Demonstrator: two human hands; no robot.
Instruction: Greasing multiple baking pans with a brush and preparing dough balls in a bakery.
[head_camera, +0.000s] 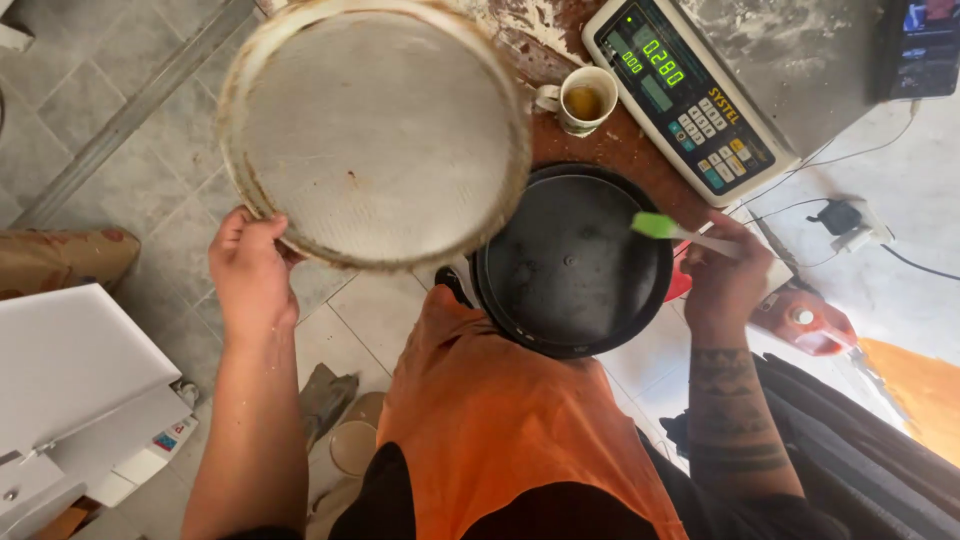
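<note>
My left hand (250, 270) grips the lower rim of a large round mesh sieve (375, 130), held up flat toward the camera over the tiled floor. My right hand (722, 275) holds a small brush with a clear handle and a green head (655, 226). The green head lies over a round black pan (570, 262) that sits at the edge of a brown worktop, right in front of my orange apron.
A white cup (585, 100) of brownish liquid stands behind the pan. A digital scale (690, 95) with a lit green display lies at the back right. A red bottle (805, 322) lies right of my wrist. White boxes (80, 390) stand lower left, cables (850, 215) at right.
</note>
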